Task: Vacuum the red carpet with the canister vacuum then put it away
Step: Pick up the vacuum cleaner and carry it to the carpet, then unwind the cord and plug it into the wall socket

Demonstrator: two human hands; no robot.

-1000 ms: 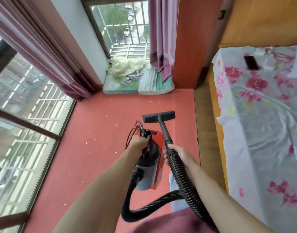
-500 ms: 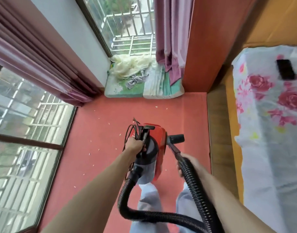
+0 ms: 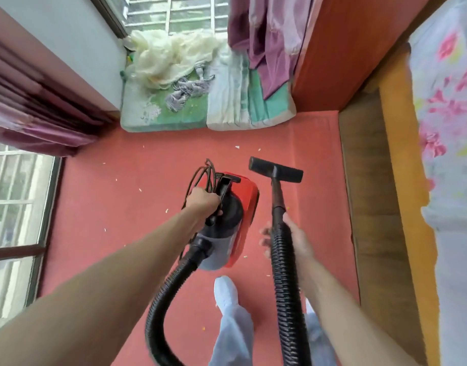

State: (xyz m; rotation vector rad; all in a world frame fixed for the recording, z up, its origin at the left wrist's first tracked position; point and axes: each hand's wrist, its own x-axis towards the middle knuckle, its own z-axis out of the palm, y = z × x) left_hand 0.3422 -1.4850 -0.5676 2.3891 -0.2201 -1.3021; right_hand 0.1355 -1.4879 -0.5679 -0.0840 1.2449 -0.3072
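Gripping the black carry handle on top of the canister vacuum (image 3: 237,207), the left hand (image 3: 204,200) has its fingers clamped round that handle. Loops of black power cord (image 3: 199,178) bunch just past the knuckles, at 11 o'clock of the canister. The red and grey body sits at the centre of view over the red carpet (image 3: 116,196); whether it touches the carpet cannot be told.

The ribbed black hose (image 3: 284,276) leaves the canister's near end, curves down toward 6 o'clock and rises again on the right. There the right hand (image 3: 295,240) holds it, fingers curled round the hose where it meets the wand (image 3: 277,196). The wand runs toward 12 o'clock to the floor nozzle (image 3: 276,170), which lies at 1 o'clock of the canister, just beside it.

Small pale scraps (image 3: 140,189) dot the carpet. A green foam mat (image 3: 185,117) lies at 12 o'clock against the wall, with a crumpled cream cloth (image 3: 169,56) on it and a purple curtain (image 3: 266,40) hanging over its right end. A bed (image 3: 449,159) with a floral sheet fills 3 o'clock, and a barred window (image 3: 13,196) is at 9 o'clock. A light blue shoe cover (image 3: 225,289) shows at 6 o'clock.
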